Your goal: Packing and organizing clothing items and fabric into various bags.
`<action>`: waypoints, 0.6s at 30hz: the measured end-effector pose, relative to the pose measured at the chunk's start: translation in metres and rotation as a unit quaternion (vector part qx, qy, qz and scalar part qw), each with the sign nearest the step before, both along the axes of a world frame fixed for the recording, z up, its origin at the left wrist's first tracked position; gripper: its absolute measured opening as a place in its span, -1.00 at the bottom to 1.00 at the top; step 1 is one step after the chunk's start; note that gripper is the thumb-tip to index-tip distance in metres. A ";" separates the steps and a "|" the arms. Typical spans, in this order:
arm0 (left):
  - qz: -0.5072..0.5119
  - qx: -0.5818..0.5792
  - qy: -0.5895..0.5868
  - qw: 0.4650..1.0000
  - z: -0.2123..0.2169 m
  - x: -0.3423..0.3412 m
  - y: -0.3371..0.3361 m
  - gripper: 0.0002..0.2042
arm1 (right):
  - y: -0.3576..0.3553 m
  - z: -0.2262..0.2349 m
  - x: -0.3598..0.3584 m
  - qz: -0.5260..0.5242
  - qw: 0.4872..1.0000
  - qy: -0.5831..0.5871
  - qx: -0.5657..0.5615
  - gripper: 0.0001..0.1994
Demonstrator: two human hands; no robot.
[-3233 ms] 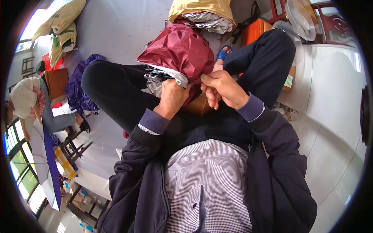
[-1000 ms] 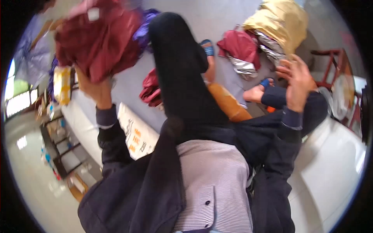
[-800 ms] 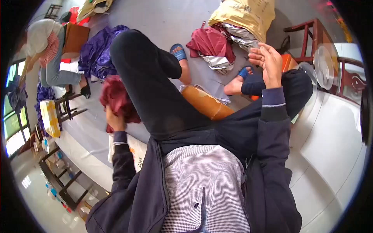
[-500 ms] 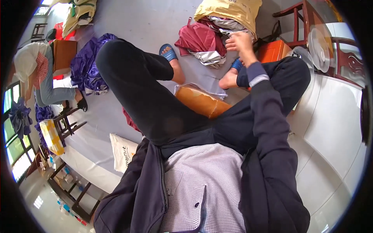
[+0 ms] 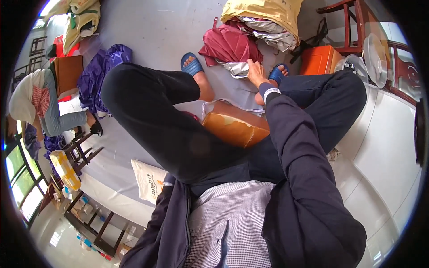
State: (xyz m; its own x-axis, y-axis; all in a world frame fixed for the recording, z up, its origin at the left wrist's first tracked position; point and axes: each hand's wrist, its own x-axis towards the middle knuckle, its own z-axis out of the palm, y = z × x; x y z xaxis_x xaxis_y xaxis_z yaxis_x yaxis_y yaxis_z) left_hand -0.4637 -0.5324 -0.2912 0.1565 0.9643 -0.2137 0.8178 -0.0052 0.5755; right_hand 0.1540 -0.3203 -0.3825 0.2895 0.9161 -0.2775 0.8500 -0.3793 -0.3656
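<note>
A pleated maroon cloth point(image 5: 228, 44) with a silvery underside lies on the floor in front of me, like a folded umbrella cover. My right hand point(image 5: 256, 73) reaches down to its near right edge, the fingers bent and pressed together on the cloth. Behind it, a yellow sack point(image 5: 268, 10) lies with silvery folded fabric point(image 5: 272, 35) coming out of its mouth. My left forearm runs down beside my left thigh. Only its cuff shows there; the left hand is hidden behind the leg.
Between my legs is a brown padded seat point(image 5: 232, 127). An orange box point(image 5: 319, 60) and wooden chair point(image 5: 351, 27) stand right. Purple cloth point(image 5: 105, 76) and a white printed bag point(image 5: 148, 181) lie left. Another person point(image 5: 58, 107) bends over at the far left.
My right hand has come down, nearer and to the left, from in front of the sack's silvery fabric to the maroon cloth's edge. The left cuff has come into view beside my thigh.
</note>
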 end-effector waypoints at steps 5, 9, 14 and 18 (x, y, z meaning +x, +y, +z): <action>0.162 -0.021 -0.017 0.986 0.131 0.103 0.122 -0.77 | 0.024 0.016 -0.015 0.023 0.999 0.032 0.014 -0.87; 0.254 0.286 -0.174 0.908 0.234 0.155 0.209 -0.77 | 0.072 0.069 -0.038 0.096 0.958 0.125 0.241 -0.88; 0.099 0.237 -0.247 0.935 0.294 0.258 0.242 -0.81 | 0.111 0.188 -0.047 0.071 0.930 0.265 0.243 -0.79; 0.025 -0.024 -0.445 0.895 0.285 0.321 0.233 -0.74 | 0.107 0.240 -0.030 0.036 0.884 0.376 0.273 -0.75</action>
State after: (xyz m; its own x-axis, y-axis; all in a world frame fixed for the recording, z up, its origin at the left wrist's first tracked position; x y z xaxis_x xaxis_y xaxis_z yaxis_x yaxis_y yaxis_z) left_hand -0.1423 -0.2990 -0.0062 0.2423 0.9679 -0.0664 0.0350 0.0596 0.9976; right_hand 0.1236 -0.2134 -0.1429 0.1468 0.9815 0.1232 0.3023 0.0741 -0.9503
